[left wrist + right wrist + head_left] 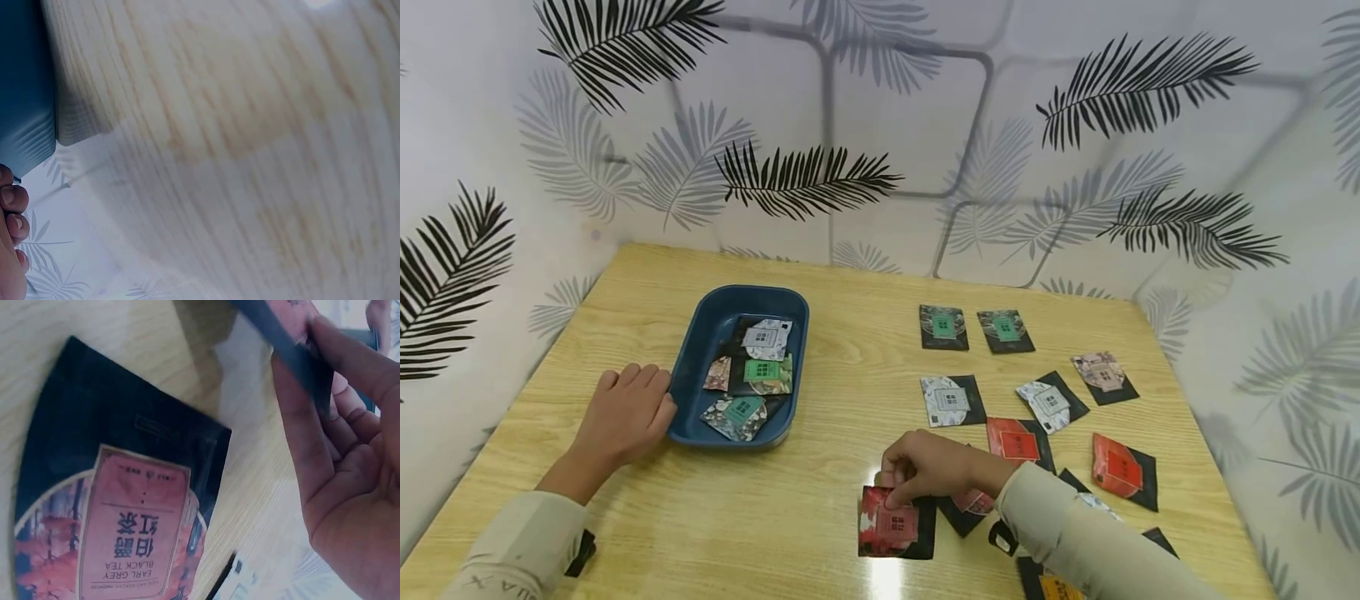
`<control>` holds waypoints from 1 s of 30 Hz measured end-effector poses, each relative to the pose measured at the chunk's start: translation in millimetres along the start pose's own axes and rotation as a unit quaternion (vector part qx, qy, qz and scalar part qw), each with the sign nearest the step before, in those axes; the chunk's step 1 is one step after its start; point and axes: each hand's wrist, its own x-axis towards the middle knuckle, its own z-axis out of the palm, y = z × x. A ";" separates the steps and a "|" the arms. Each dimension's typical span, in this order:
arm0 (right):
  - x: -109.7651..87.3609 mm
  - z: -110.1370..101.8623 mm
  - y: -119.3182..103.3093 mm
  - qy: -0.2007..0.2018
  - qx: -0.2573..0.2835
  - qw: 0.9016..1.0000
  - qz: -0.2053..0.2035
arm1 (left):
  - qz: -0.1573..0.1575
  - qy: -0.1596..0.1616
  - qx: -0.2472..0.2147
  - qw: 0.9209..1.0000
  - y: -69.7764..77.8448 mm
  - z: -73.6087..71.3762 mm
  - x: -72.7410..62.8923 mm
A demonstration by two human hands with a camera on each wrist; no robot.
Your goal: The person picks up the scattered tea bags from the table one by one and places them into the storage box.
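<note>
My right hand [925, 467] pinches a red-and-black tea sachet [887, 529] between thumb and fingers over the front middle of the table. In the right wrist view the held sachet [290, 344] is seen nearly edge-on. Beside that hand lies a pink-and-black sachet [134, 519] printed "Earl Grey black tea". My left hand [628, 412] grips the left side of a blue plastic tub [730, 446], its thumb at the rim. Inside the tub are several sachets, among them a white one [765, 339], a bright green-labelled one [763, 372] and a teal-labelled one [741, 412].
More sachets are spread over the right of the wooden table [842, 358]: two green-labelled ones [943, 327] at the back, white ones [951, 400], red ones [1123, 468], a beige one [1103, 377] and an orange one [1056, 587]. A leaf-patterned curtain [880, 125] hangs behind.
</note>
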 end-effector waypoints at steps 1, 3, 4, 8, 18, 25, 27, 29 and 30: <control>-0.1 -3.1 1.2 0.005 0.024 1.000 -0.006 | 0.001 0.001 0.000 1.000 0.2 -0.2 0.3; -0.7 -9.8 1.9 0.025 0.056 0.998 -0.017 | 0.001 -0.001 -0.001 1.000 0.7 -0.6 0.7; -0.9 -14.0 0.0 0.037 0.066 0.997 -0.021 | 0.001 0.000 -0.001 1.000 0.7 -0.7 0.9; 4.0 -32.2 -15.4 0.107 0.131 0.986 -0.002 | -0.001 0.001 0.000 1.000 -0.6 -0.7 1.0; 58.5 -49.1 -67.6 0.242 0.248 0.934 0.087 | -0.002 -0.003 0.002 1.000 -0.9 -4.5 2.4; 109.9 -34.7 -95.6 0.262 0.268 0.922 0.096 | -0.008 -0.019 0.003 1.000 -0.8 -4.3 1.7; 122.9 -28.5 -99.9 0.266 0.266 0.921 0.097 | -0.008 -0.020 0.003 1.000 -0.4 -2.7 0.9; 134.7 -22.2 -103.0 0.273 0.264 0.920 0.094 | -0.007 -0.016 0.004 1.000 -0.5 -1.3 0.8; 139.6 -19.2 -103.8 0.276 0.263 0.920 0.091 | -0.007 -0.013 0.004 1.000 -0.7 -0.7 1.1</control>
